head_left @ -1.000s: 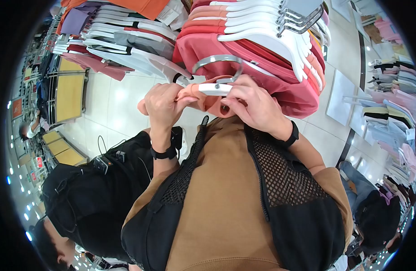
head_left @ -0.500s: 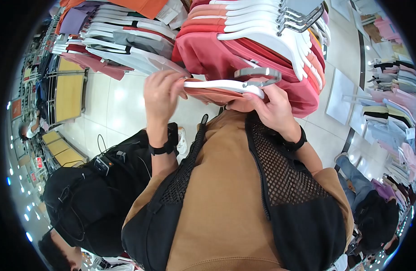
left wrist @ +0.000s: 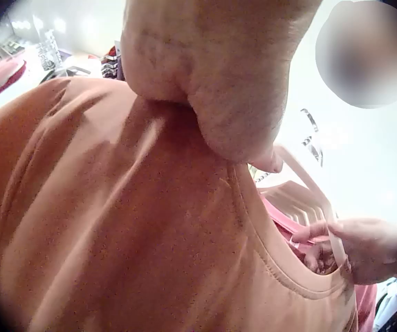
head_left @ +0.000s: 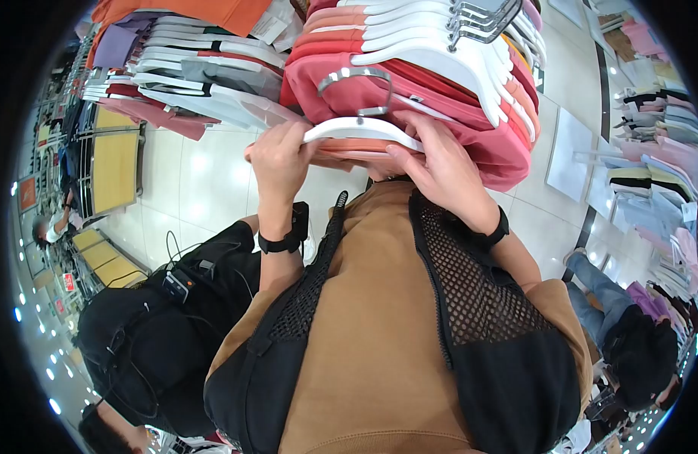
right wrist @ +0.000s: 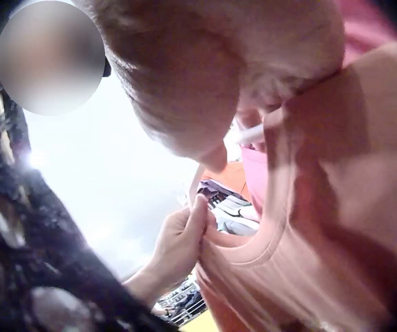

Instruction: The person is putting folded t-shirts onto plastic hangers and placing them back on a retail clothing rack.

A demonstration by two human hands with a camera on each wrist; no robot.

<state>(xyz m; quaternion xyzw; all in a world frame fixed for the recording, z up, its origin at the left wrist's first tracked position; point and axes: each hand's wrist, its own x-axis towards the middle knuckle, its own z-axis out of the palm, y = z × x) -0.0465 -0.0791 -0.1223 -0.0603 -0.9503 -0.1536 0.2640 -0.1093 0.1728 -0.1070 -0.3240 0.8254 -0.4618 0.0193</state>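
A white hanger [head_left: 360, 130] with a metal hook spans the gap between my two hands. From it hangs a peach T-shirt [left wrist: 129, 228], its round neckline facing me and drooping below the bar. My left hand [head_left: 279, 165] grips one shoulder of the shirt together with the hanger's left end. At the other end, my right hand [head_left: 446, 168] holds the hanger and the shirt's neckline, thumb on the near side. The right wrist view shows my left thumb pinching the collar at the far side. Cloth and palms hide several fingertips.
Just beyond my hands stands a rack of pink and red shirts [head_left: 326, 83] on white hangers. Another row of clothes [head_left: 220, 83] hangs at the upper left. A black backpack [head_left: 137, 340] is at my left, and a person in jeans [head_left: 599, 280] stands at the right.
The hanger has shifted left, and its hook now stands over the middle of the bar. My left hand has closed on the shoulder end; more of the bar shows than a second ago.
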